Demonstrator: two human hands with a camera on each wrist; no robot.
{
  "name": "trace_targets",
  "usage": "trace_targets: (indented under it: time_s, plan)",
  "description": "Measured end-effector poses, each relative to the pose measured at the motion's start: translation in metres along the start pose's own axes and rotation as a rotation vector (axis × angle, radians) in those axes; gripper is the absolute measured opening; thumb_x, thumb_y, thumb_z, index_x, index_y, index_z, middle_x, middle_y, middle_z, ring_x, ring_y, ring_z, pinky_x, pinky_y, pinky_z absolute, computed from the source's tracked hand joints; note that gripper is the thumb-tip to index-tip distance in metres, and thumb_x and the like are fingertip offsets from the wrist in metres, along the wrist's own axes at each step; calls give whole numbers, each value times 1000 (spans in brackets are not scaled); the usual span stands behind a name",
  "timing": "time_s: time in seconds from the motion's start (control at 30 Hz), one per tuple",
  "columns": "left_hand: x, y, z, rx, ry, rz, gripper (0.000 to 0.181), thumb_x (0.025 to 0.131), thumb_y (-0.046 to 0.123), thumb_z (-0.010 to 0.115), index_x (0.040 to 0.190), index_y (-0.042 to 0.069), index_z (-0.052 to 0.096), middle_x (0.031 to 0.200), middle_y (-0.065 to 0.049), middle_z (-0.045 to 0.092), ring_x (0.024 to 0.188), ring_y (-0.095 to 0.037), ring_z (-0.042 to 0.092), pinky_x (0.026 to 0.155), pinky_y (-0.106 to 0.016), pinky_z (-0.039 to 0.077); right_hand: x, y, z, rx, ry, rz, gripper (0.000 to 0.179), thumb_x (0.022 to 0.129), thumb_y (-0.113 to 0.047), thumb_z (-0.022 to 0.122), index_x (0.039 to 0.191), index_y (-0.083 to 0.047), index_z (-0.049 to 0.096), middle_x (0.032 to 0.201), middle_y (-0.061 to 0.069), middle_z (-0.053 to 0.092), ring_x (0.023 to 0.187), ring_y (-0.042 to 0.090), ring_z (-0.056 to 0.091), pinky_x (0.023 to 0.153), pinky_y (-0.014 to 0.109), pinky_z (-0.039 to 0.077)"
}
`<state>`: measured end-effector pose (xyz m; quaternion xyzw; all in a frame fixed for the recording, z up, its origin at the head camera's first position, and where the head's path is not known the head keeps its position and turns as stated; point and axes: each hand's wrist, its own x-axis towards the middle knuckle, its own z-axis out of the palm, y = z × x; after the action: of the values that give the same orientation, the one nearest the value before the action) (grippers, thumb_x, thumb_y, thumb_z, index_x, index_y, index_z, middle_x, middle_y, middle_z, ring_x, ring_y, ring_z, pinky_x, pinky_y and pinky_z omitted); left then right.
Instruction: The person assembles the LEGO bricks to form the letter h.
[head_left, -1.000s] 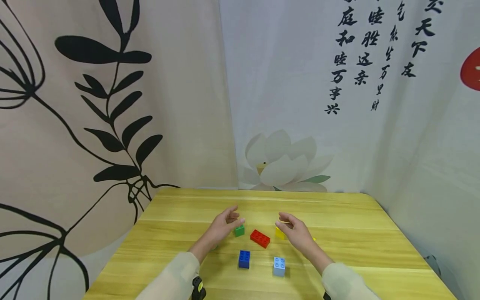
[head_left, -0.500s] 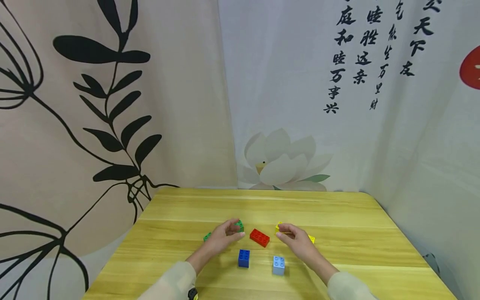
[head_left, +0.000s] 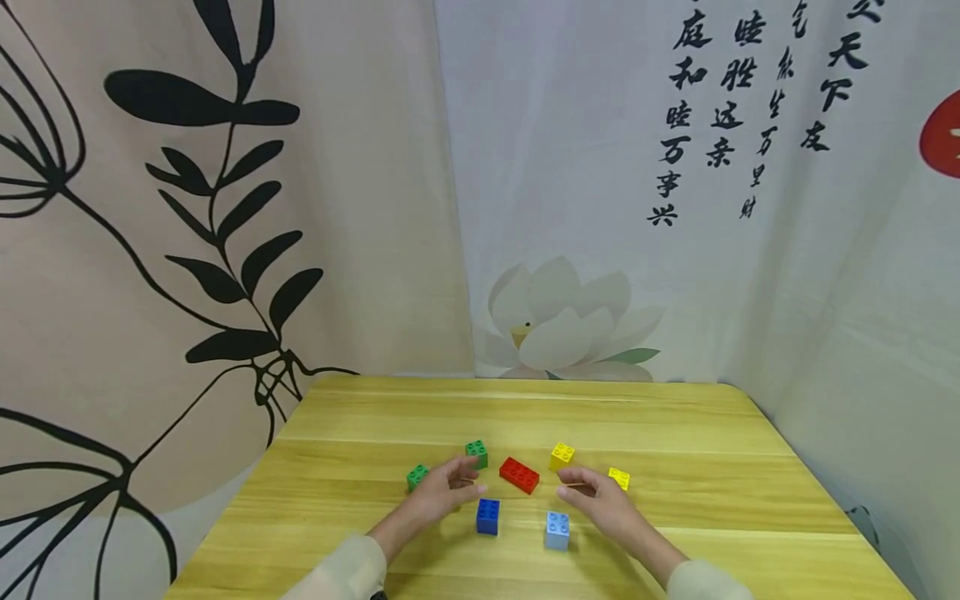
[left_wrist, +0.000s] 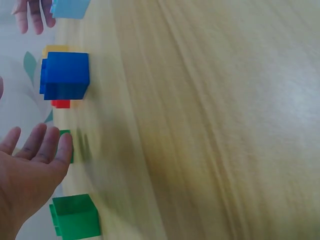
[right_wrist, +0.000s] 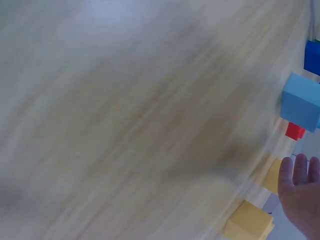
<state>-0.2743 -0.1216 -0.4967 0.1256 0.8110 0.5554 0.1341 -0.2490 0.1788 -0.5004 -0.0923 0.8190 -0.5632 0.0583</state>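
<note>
My left hand (head_left: 441,492) hovers above the table with relaxed fingers and holds nothing. Close around it are two green building bricks, one beyond the fingers (head_left: 477,452) and one to the left (head_left: 417,477). A dark blue brick (head_left: 487,517) sits just right of its thumb. My right hand (head_left: 600,498), also holding nothing, has its fingers loosely bent over the area between a light blue brick (head_left: 557,531) and a yellow brick (head_left: 562,456). Another yellow brick (head_left: 619,478) lies beyond its knuckles. Between the hands lies a longer red brick (head_left: 519,475).
The bricks stand on a wooden table (head_left: 360,417) with rounded far corners. Behind it hangs a pale curtain (head_left: 375,208) printed with plants, a lotus and dark lettering. Wood surface stretches before the bricks in both wrist views.
Both hands have drawn back toward the body, leaving the far green and yellow bricks more visible. The bricks stay where they were.
</note>
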Motion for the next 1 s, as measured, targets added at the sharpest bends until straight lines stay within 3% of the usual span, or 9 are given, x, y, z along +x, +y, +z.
trace_targets:
  time_s: [0.4,0.63,1.0]
  plan:
    - [-2,-11,4,0,-19,-19,66,90,28,74,144,2,46,131,-15,58,118,-33,56,97,-50,47,-9,11,-5,-11,-52,0,47,93,-25,71,129,3,59,127,20,61,112,29,61,92,41,52]
    - [-4,-17,5,-6,-28,-10,69,88,26,77,143,-1,46,129,-17,59,117,-35,56,98,-50,47,-12,17,-7,-15,-110,0,50,91,-26,73,129,4,59,129,21,60,117,38,56,96,48,49]
    - [-4,-25,9,-34,-52,-19,67,87,20,77,143,1,47,133,-16,57,121,-35,53,101,-52,44,-15,29,-5,-54,-148,-28,53,84,-25,80,124,4,61,123,17,64,112,34,58,96,51,47]
